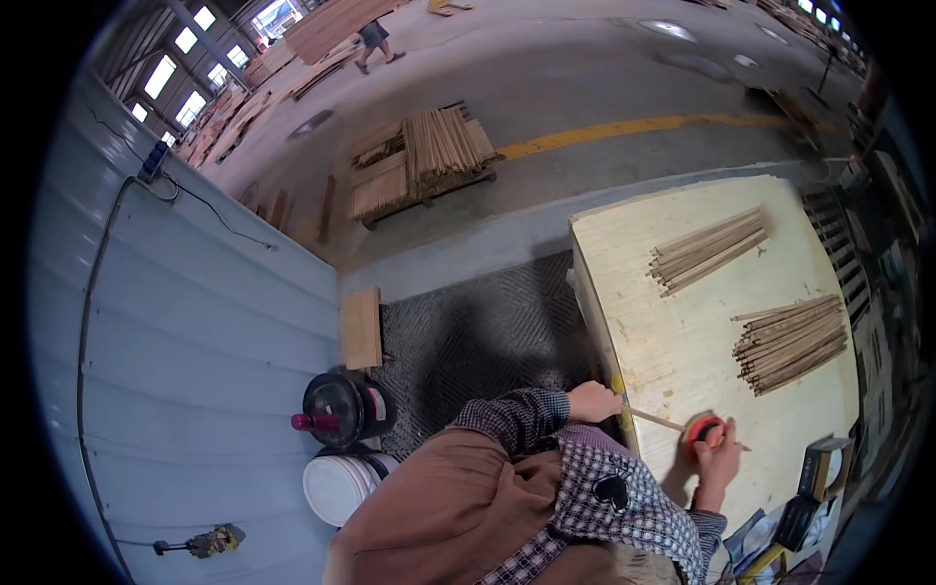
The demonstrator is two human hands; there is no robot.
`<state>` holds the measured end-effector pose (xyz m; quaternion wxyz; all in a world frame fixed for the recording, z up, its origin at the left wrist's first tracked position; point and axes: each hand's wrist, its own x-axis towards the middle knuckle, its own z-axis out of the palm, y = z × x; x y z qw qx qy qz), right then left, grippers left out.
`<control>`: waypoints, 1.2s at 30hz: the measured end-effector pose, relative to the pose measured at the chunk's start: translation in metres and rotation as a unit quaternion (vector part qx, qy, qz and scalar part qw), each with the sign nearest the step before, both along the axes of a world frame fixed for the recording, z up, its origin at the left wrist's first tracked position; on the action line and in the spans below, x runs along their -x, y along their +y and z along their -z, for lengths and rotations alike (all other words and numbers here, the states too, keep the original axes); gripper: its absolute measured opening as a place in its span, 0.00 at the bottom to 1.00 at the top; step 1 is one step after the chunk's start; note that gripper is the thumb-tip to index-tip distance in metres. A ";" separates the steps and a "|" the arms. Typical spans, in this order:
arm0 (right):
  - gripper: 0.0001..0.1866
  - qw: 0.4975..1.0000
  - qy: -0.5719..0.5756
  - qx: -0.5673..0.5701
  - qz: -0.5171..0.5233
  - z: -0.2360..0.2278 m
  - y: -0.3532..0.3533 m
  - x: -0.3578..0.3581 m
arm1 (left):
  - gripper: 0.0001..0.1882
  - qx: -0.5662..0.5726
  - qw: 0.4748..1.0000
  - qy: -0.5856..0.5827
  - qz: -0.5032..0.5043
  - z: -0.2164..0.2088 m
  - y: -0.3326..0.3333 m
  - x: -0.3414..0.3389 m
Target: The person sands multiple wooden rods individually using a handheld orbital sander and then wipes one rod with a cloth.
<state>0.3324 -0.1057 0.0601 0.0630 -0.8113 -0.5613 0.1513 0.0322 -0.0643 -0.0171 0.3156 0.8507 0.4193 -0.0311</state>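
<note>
My left hand is closed around the near end of a thin wooden stick at the left edge of the pale wooden worktable. My right hand grips a round red-and-black object, whose exact kind I cannot make out. It sits over the stick, and the stick's far tip shows just past my right fingers. Two bundles of similar sticks lie on the tabletop: one toward the far edge, another farther right.
Small boxes crowd the table's near right corner. On my left stand a black container, a white bucket and a wooden board, by a blue-grey wall. Beyond, a pallet of wood strips lies on the floor; a person walks far off.
</note>
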 end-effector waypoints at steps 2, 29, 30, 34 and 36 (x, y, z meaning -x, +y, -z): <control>0.44 0.996 0.026 -0.009 -0.086 0.002 -0.004 0.038 | 0.19 -0.012 1.000 -0.012 -0.012 0.009 -0.006 -0.004; 0.23 0.995 0.040 -0.012 -0.095 -0.047 -0.009 0.082 | 0.17 -0.071 0.996 0.003 0.045 -0.004 0.015 -0.010; 0.21 0.992 0.022 -0.029 -0.121 -0.039 -0.009 0.086 | 0.17 -0.070 0.997 0.006 0.043 -0.005 0.015 -0.010; 0.31 0.990 0.009 0.027 -0.139 -0.027 -0.006 0.093 | 0.17 -0.071 0.997 0.003 0.036 0.000 0.016 -0.009; 0.31 0.993 0.017 0.019 -0.113 -0.028 -0.005 0.082 | 0.17 -0.090 0.995 -0.003 0.048 -0.007 0.016 -0.009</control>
